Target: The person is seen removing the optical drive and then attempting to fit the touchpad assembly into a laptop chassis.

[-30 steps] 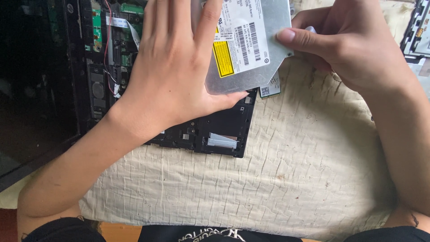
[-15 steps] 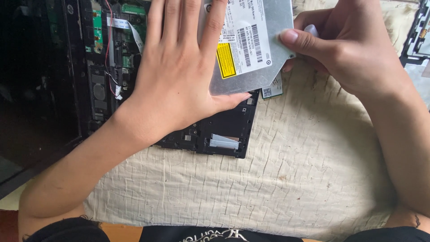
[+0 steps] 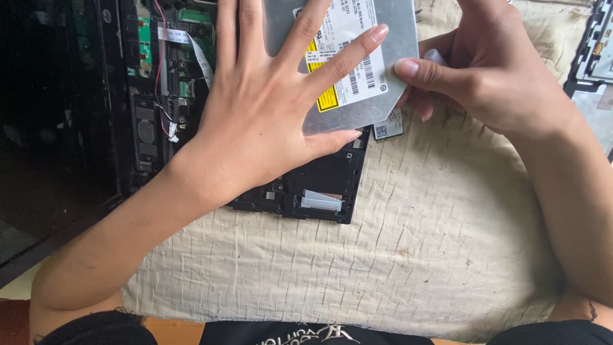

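Grey metal makes up the flat drive [image 3: 383,83], which is seen near the top of the view, over the far corner of an opened black laptop base [image 3: 306,191]. A white sticker with a yellow patch [image 3: 327,83] is stuck on the drive's top side. The drive's right edge is pinched by the right hand [image 3: 485,83], with the thumb laid on top and the curled fingers tucked below. The left hand [image 3: 268,121] is spread wide open and laid flat, with its fingers pressed on the drive and its palm over the laptop base; nothing is gripped by it. A small green chip card [image 3: 388,131] is seen just under the drive's lower corner. Inside the laptop base, green boards [image 3: 143,38], thin wires and a white ribbon cable [image 3: 199,54] are shown. Everything is laid on a cream quilted cloth [image 3: 415,255]. Another dark part [image 3: 594,45] is seen at the far right edge.
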